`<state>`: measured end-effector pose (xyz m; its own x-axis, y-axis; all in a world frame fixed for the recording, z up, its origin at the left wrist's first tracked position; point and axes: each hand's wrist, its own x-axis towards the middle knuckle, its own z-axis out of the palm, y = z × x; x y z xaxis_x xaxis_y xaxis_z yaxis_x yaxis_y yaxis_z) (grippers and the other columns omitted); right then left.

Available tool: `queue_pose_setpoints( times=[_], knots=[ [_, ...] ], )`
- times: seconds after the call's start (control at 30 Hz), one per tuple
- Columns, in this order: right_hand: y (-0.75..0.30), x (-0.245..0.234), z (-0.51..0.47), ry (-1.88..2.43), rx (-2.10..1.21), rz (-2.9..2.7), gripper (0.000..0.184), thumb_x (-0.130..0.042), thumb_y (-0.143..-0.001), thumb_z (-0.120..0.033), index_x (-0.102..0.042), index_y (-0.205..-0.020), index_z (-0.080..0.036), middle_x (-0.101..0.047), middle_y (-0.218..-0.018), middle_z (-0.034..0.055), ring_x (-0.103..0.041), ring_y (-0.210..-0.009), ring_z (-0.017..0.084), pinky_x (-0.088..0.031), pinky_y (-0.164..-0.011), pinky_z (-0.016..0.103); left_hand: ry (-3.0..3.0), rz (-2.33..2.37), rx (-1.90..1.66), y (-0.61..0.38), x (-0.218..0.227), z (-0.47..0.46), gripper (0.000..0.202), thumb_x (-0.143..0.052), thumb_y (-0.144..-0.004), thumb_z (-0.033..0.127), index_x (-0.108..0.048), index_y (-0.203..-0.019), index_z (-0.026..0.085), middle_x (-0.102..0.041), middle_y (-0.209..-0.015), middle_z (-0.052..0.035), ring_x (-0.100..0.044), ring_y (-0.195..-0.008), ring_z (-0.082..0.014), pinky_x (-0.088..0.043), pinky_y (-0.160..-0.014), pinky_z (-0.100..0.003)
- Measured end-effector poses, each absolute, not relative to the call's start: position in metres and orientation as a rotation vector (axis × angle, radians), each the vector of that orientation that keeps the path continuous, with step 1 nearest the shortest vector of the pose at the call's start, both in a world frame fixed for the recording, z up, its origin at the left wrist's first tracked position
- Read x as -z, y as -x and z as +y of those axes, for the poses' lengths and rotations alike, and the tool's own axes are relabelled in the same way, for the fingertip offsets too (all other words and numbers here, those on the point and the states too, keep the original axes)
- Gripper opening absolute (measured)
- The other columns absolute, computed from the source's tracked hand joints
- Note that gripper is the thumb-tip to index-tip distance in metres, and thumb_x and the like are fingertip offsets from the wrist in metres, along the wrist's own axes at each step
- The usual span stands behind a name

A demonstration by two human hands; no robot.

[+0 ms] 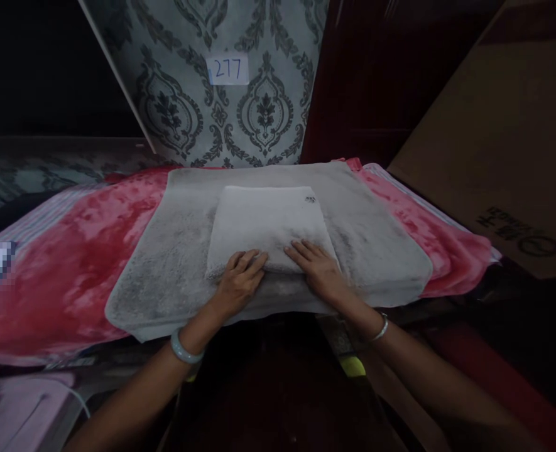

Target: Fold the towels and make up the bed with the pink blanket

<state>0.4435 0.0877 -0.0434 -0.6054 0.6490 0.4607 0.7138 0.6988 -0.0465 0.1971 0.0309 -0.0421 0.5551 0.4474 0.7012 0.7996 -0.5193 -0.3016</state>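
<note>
A folded white cloth (268,220), towel-like and with a small dark mark in its far right corner, lies on a grey plush mat (159,263). My left hand (240,279) rests on the cloth's near left part, its fingers slightly bent and pointing away from me. On the near right part, my right hand (318,270) lies palm down with fingers stretched out over the surface. Both hands touch the cloth near its front edge, with a gap between them. Neither thumb's underside shows.
A red and pink patterned blanket (80,263) spreads under the mat on both sides. A large cardboard box (504,138) leans in at the right. Behind stand a patterned wall (216,119) with a paper label (228,69), and a dark screen (56,69) at left.
</note>
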Motion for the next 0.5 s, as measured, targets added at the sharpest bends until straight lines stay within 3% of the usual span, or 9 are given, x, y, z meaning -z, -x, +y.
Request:
queue_pose_setpoints(
  times=[0.33,0.5],
  knots=[
    [-0.46,0.053,0.082,1.003,-0.05,-2.335,0.072,-0.048,-0.076,0.003,-0.056,-0.144,-0.017,-0.057,-0.146,0.0105,-0.047,-0.14,0.026,-0.04,-0.117,0.05,2.233,-1.048,0.706,-0.195,0.043,0.031,0.02,-0.056,-0.093,0.009,-0.071,-0.082,0.018,-0.072,-0.121,-0.0088,-0.059,-0.112,-0.0256,-0.046,-0.095,-0.044],
    [-0.47,0.057,0.076,0.974,-0.119,-2.285,0.059,-0.052,-0.086,-0.008,-0.057,-0.143,-0.02,-0.059,-0.144,0.0097,-0.045,-0.141,0.027,-0.039,-0.117,0.055,2.253,-1.04,0.632,-0.192,0.04,0.027,0.02,-0.056,-0.093,0.01,-0.069,-0.08,0.016,-0.072,-0.119,-0.0119,-0.062,-0.101,-0.0257,-0.049,-0.083,-0.041]
  ],
)
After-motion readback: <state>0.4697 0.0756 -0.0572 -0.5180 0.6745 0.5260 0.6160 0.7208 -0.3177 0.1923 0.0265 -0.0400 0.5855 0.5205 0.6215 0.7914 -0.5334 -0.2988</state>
